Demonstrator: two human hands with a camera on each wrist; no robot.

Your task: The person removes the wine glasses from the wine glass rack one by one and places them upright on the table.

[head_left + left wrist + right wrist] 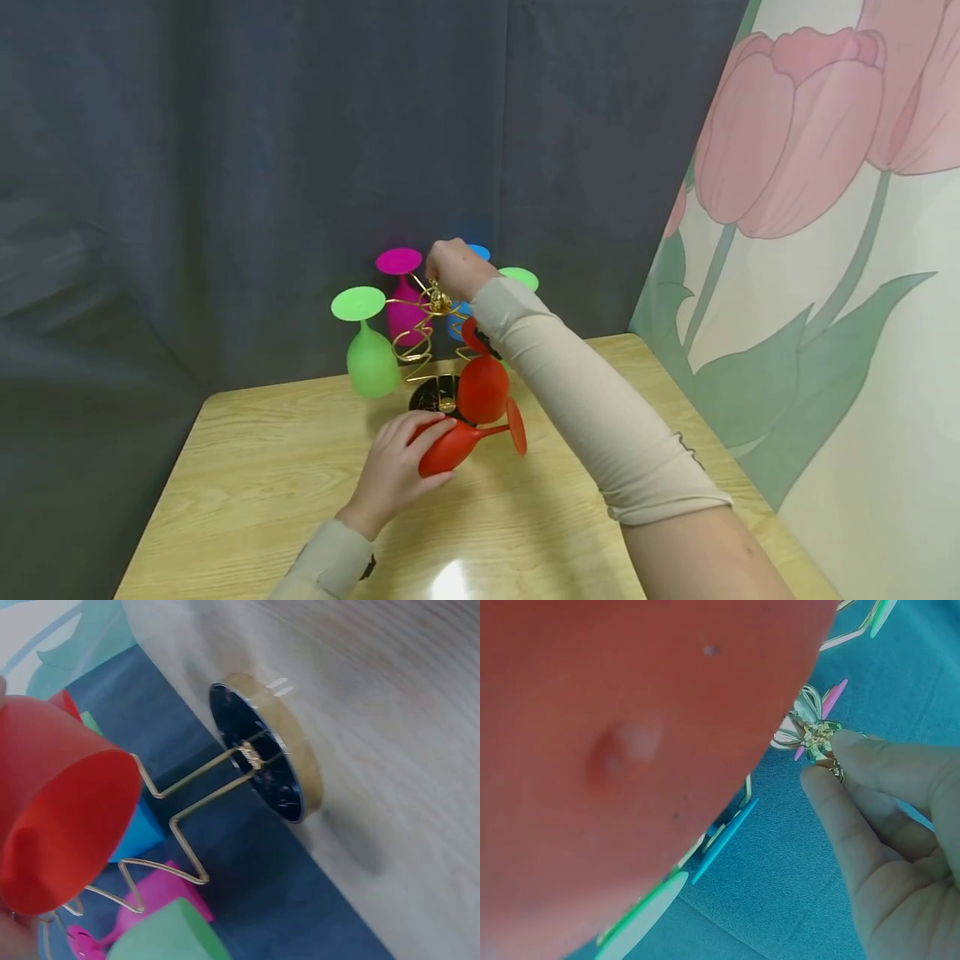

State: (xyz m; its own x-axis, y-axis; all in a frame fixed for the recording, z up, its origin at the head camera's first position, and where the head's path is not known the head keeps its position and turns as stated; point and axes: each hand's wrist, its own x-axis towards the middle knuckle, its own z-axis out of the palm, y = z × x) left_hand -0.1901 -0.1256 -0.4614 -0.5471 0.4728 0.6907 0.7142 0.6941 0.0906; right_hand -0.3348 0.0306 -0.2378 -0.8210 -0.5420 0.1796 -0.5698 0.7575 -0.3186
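Observation:
My left hand (393, 471) grips a red wine glass (450, 448) by its bowl. The glass lies on its side in the air, foot to the right, and its open mouth (71, 832) shows in the left wrist view. Above it, my right hand (885, 795) pinches the ornate gold top (819, 739) of a wire glass rack (411, 350). From the rack hang upside-down glasses: a green one (372, 362), a magenta one (405, 315), another red one (483, 390), plus a blue foot (480, 251) and a second green foot (519, 277) partly behind my right arm.
The rack's round black base (262, 757) with a gold rim stands on a light wooden table (285, 467). A dark curtain (262, 167) hangs behind, and a tulip-painted wall (825, 250) runs along the right. One large red foot (630, 772) covers much of the right wrist view.

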